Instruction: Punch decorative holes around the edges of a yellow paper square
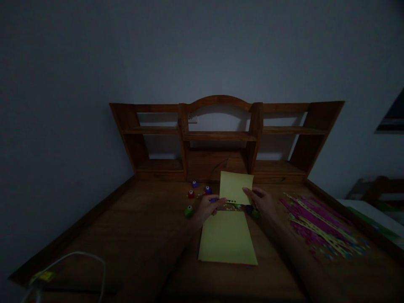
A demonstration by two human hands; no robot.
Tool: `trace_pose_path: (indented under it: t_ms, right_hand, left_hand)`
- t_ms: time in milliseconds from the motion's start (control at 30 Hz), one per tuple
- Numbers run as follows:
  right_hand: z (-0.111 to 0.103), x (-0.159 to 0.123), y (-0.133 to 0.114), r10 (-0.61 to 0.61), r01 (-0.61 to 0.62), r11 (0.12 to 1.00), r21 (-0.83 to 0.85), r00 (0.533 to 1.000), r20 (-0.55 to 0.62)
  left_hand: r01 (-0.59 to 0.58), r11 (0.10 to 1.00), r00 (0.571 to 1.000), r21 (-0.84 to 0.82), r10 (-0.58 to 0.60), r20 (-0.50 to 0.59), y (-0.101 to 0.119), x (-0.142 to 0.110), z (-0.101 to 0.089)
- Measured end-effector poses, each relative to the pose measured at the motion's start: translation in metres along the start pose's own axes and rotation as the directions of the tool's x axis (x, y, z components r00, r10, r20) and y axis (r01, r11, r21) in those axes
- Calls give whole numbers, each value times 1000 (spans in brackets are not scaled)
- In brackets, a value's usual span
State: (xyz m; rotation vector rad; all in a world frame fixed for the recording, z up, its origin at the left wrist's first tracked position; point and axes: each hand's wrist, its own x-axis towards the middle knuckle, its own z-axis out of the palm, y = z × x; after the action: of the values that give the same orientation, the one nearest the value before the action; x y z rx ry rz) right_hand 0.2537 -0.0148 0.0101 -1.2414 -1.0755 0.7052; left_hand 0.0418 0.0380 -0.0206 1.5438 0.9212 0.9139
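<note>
Head view: the yellow sheet (235, 183) is raised above the desk (142, 223), between the two hands; along its lower edge runs a row of small dark marks (230, 201), possibly punched holes, too small to make out singly. The left hand (205, 208) pinches the lower left corner between thumb and fingers; the right hand (263, 203) grips the right side, thumb laid on the near face, other fingers partly concealed behind.

Nearer the wearer lies a stack of yellow paper (225, 237), differently coloured edges showing beneath; small rounded devices, among them a green one (189, 211) and a red one (191, 194), stand beyond and beside the left hand, some partly covered by it; pink and yellow strips (318, 223) lie heaped at right.

The desk is brown wood; a wooden shelf unit (219, 136) stands at its back against a pale wall (202, 50); a white cable (103, 269) is cut off at lower left; the lighting is dim.
</note>
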Motion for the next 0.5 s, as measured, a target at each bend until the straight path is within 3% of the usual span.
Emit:
trace_pose_path:
  t_ms: [167,500]
  right_hand:
    - [0,0,-3,6,-6,1000,5,1000,-9]
    - [-1,4,8,9,-10,999,43,1000,26]
  left_hand:
    - [48,999,998,4,-48,30,3,-1,4]
    - [26,999,996,36,-30,90,-1,-2,7]
